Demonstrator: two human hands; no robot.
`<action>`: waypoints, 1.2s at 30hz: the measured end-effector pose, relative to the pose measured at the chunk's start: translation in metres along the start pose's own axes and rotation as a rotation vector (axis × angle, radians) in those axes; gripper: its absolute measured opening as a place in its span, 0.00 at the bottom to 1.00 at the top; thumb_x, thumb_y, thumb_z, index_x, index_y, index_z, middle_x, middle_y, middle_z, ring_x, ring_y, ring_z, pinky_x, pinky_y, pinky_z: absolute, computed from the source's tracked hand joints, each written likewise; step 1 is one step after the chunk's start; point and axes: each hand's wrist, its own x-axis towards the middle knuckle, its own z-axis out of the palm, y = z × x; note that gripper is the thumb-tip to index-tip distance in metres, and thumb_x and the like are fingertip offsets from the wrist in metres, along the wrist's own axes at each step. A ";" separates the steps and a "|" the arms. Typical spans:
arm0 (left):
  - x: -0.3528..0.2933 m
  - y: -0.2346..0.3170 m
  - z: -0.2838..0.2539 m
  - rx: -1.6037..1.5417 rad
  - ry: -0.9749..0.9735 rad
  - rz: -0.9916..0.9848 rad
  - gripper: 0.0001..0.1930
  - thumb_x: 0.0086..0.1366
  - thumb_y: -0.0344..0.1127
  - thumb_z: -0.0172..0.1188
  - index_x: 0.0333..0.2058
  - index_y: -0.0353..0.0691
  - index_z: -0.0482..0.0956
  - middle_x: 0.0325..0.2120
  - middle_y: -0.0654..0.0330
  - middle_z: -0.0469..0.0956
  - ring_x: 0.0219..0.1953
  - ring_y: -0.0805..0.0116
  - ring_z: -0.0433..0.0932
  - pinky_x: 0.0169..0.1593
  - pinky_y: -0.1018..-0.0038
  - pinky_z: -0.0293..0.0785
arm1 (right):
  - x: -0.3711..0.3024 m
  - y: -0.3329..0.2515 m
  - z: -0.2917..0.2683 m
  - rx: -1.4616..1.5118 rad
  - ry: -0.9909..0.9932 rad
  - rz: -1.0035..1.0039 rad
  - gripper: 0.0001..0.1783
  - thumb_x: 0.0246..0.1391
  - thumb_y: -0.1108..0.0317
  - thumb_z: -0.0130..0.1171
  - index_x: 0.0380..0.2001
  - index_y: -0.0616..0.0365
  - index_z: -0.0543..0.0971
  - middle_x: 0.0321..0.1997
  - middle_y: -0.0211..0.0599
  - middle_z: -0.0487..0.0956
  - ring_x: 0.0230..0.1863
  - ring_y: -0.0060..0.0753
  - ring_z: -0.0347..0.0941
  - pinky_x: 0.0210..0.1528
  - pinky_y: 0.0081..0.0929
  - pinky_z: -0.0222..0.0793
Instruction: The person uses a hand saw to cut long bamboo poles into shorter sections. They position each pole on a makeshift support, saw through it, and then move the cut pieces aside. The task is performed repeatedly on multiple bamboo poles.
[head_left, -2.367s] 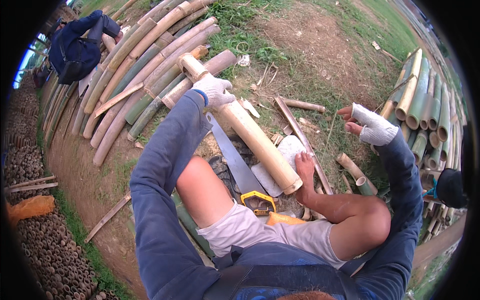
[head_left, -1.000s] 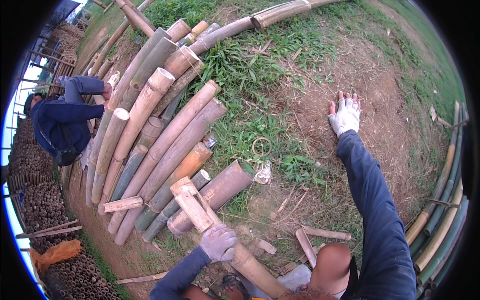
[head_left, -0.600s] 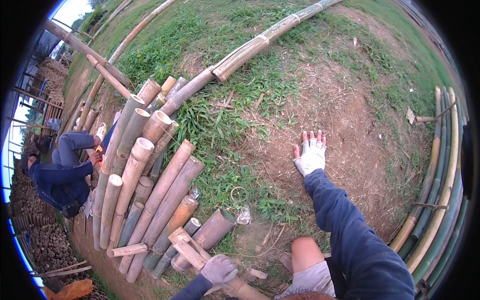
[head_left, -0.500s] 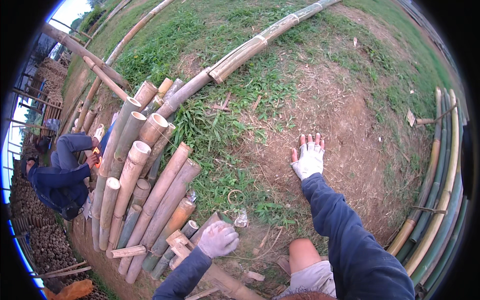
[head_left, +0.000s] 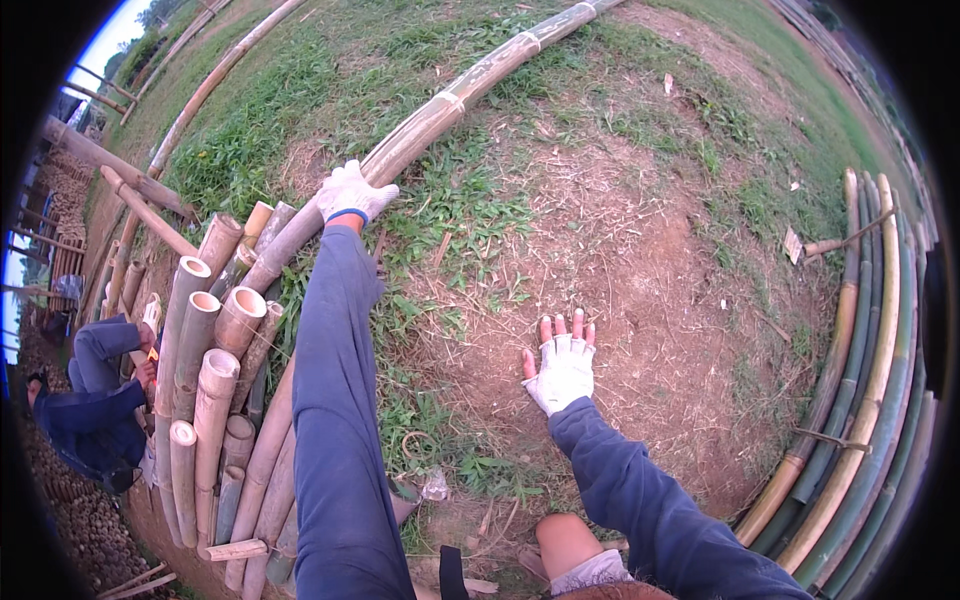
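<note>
A long bamboo pole (head_left: 455,100) runs from the cut bamboo pieces at left out over the grass to the top. My left hand (head_left: 355,195), in a pale glove with a blue cuff, is closed over it where a split, thicker length meets a thinner one. The fingers are partly hidden on the far side. My right hand (head_left: 562,368), in a white glove with bare fingertips, stays open and spread flat on the bare soil. Several cut bamboo lengths (head_left: 215,385) lie bundled beside my left forearm, which covers part of them.
Several long green and yellow bamboo poles (head_left: 870,400), tied together, lie at right. A person in dark clothes (head_left: 90,410) sits beyond the cut pieces at left, holding something orange. Grass (head_left: 470,190) borders the soil, and my knee (head_left: 565,545) shows below.
My left hand has gone from above the cut pieces up and forward onto the long pole. The view has shifted; my right hand still lies spread on the soil.
</note>
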 end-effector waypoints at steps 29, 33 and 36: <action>-0.281 0.121 -0.058 -0.175 -0.442 0.138 0.46 0.50 0.58 0.77 0.64 0.40 0.74 0.54 0.40 0.88 0.58 0.41 0.88 0.63 0.56 0.83 | -0.045 0.014 -0.015 0.083 0.221 -0.221 0.37 0.70 0.51 0.60 0.75 0.60 0.73 0.78 0.51 0.74 0.87 0.65 0.54 0.89 0.65 0.40; -0.362 0.135 -0.056 -0.218 -0.367 0.124 0.38 0.54 0.51 0.75 0.59 0.39 0.74 0.51 0.40 0.89 0.55 0.40 0.89 0.58 0.52 0.83 | -0.163 0.106 -0.036 0.124 -0.053 0.043 0.39 0.67 0.50 0.65 0.75 0.56 0.74 0.77 0.53 0.73 0.88 0.67 0.50 0.88 0.67 0.42; -0.405 0.152 -0.043 -0.192 -0.274 0.125 0.37 0.53 0.52 0.75 0.57 0.40 0.74 0.45 0.42 0.90 0.50 0.38 0.90 0.55 0.50 0.84 | -0.225 0.215 -0.050 -0.090 0.316 0.498 0.37 0.67 0.56 0.63 0.73 0.67 0.73 0.77 0.62 0.70 0.87 0.74 0.49 0.87 0.69 0.43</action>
